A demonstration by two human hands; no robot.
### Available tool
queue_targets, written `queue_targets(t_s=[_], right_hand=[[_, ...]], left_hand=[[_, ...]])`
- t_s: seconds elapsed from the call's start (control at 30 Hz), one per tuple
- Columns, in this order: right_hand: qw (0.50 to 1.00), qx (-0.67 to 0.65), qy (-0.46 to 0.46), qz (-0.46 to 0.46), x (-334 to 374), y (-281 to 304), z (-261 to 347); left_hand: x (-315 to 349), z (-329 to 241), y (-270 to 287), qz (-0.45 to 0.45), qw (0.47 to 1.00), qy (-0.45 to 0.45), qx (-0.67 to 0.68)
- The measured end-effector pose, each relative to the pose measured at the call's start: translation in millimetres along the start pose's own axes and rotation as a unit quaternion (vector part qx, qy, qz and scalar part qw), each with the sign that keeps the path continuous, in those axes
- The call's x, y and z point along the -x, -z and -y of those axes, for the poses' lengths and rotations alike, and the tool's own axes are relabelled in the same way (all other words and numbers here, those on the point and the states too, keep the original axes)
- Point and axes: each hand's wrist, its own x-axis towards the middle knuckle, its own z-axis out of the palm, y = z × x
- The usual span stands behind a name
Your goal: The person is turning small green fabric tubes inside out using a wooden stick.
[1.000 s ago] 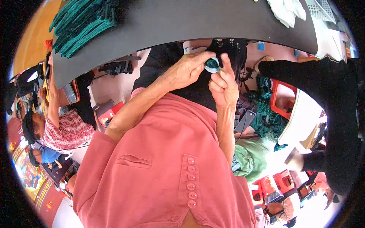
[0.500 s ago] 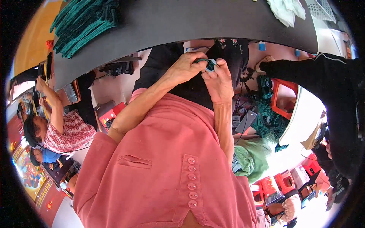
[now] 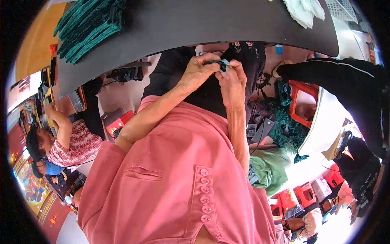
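Observation:
Over my lap, in front of the table edge, both hands meet around a small dark green piece that looks like cloth or cord. A pale bluish-white bit shows beside it, too small to name. The fingers of my left hand pinch the green piece from one side. My right hand is closed on its other side, thumb and fingers bent round the green and pale bits. Fingers partly hide what they grip.
On the dark table lie a stack of green velvety cloths and a white cloth. Right of me are a heap of green material, a red stool and a person's dark-clothed leg. Another person works at left.
My hands have shifted slightly and turned around the small green piece, still gripping it. The person at left has moved an arm; the dark-clothed person at right has shifted.

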Motion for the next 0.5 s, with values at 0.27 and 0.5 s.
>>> queue_targets(t_s=[0.27, 0.5], right_hand=[[0.988, 0.131, -0.002, -0.076, 3.1, 4.7, -4.4], [0.992, 0.101, 0.002, -0.072, 1.0, 9.8, -6.1]], left_hand=[[-6.0, 7.9, 5.0, 0.034, 0.999, 0.040, -0.001], [-11.1, 16.3, 21.3, 0.031, 0.996, 0.087, 0.009]])
